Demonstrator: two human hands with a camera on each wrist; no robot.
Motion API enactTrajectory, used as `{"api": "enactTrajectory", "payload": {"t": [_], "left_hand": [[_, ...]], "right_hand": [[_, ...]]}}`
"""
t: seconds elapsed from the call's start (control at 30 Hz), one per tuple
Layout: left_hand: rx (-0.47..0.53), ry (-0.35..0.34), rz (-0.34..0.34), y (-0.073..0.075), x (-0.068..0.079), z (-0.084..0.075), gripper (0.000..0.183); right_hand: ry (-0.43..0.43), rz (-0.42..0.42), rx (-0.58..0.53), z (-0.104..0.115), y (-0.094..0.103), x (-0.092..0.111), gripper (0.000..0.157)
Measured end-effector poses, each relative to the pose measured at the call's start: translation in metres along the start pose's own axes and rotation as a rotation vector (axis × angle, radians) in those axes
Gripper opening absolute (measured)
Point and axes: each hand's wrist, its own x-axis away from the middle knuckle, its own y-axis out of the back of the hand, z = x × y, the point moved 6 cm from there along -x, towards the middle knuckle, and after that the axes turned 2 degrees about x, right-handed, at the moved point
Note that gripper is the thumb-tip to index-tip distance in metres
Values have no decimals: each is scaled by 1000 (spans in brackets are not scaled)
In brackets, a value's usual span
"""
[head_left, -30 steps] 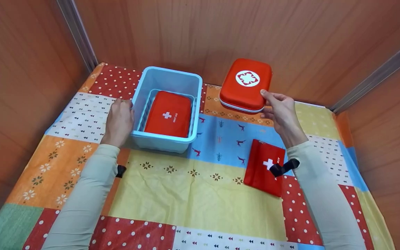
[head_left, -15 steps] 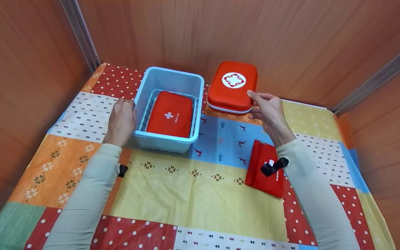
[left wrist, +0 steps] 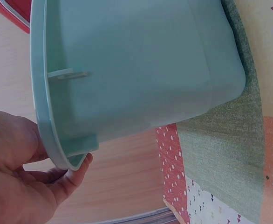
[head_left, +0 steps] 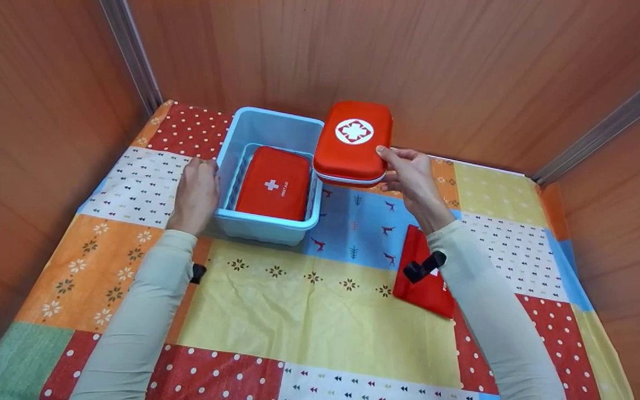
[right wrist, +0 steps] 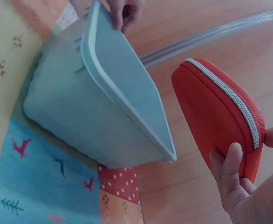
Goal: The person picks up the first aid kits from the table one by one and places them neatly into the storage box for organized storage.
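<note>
My right hand grips a red hard first aid case by its near right corner, thumb on top and fingers beneath. The case bears a white round emblem, and a grey zipper runs round its side, plain in the right wrist view. It hangs in the air, overlapping the right rim of a light blue plastic bin in the head view. My left hand holds the bin's left rim, its fingers hooked under the edge in the left wrist view. Inside the bin lies a red first aid pouch with a white cross.
Another red first aid pouch lies flat on the patchwork tablecloth, partly hidden by my right wrist and its black strap. Wood-grain panels close off the back and both sides. The bin stands near the back panel.
My right hand has carried the red case leftward, from right of the bin to over its right rim. My left hand has stayed on the bin's left rim.
</note>
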Motion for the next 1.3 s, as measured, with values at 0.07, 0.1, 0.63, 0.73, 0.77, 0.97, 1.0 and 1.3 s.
{"api": "enactTrajectory", "payload": {"t": [0.07, 0.1, 0.63, 0.73, 0.77, 0.97, 1.0, 1.3], "left_hand": [[9, -5, -4, 1, 1, 0, 34], [9, -7, -5, 1, 1, 0, 35], [-80, 10, 10, 1, 0, 2, 35], [-83, 23, 31, 1, 0, 3, 35], [-84, 27, 36, 1, 0, 3, 34], [-62, 21, 27, 0, 0, 3, 35], [-50, 15, 18, 0, 1, 3, 34], [-13, -2, -14, 1, 1, 2, 32]], "right_hand": [[-2, 6, 3, 0, -5, 0, 53], [-2, 8, 7, 0, -8, 0, 52], [-20, 75, 66, 0, -38, 4, 48], [-28, 83, 65, -2, -43, 4, 48], [-30, 87, 65, -2, -45, 4, 48], [-43, 115, 89, -4, -55, 5, 47], [-44, 118, 92, -5, -56, 5, 47], [-67, 136, 135, -7, -70, 4, 45]]}}
